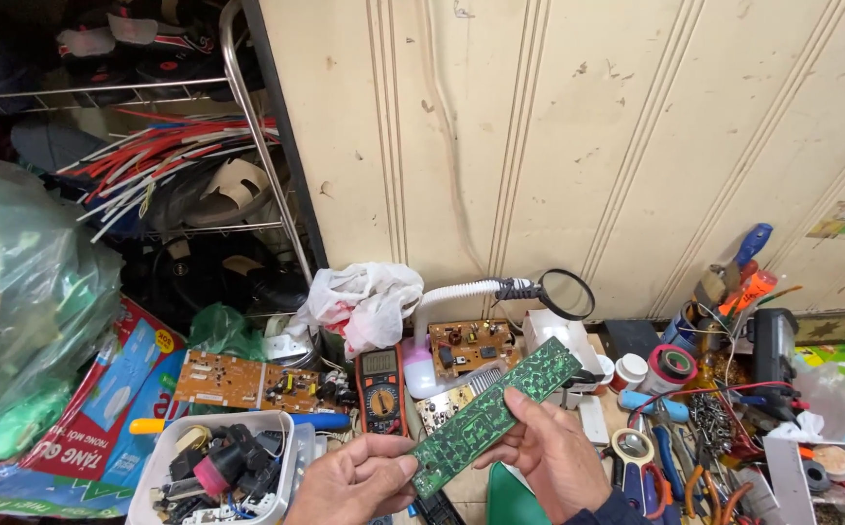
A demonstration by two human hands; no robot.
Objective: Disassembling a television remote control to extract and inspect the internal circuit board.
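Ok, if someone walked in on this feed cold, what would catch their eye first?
Most likely the long green circuit board, held slantwise at bottom centre between the left hand and right hand. Just behind it an orange-edged multimeter stands near a magnifier on a white gooseneck. To the left, red and white wires spill from a metal rack.

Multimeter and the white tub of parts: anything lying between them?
Head view: a blue-handled tool with a yellow end lies in the gap between the multimeter and the white tub, partly hidden by the tub's rim.
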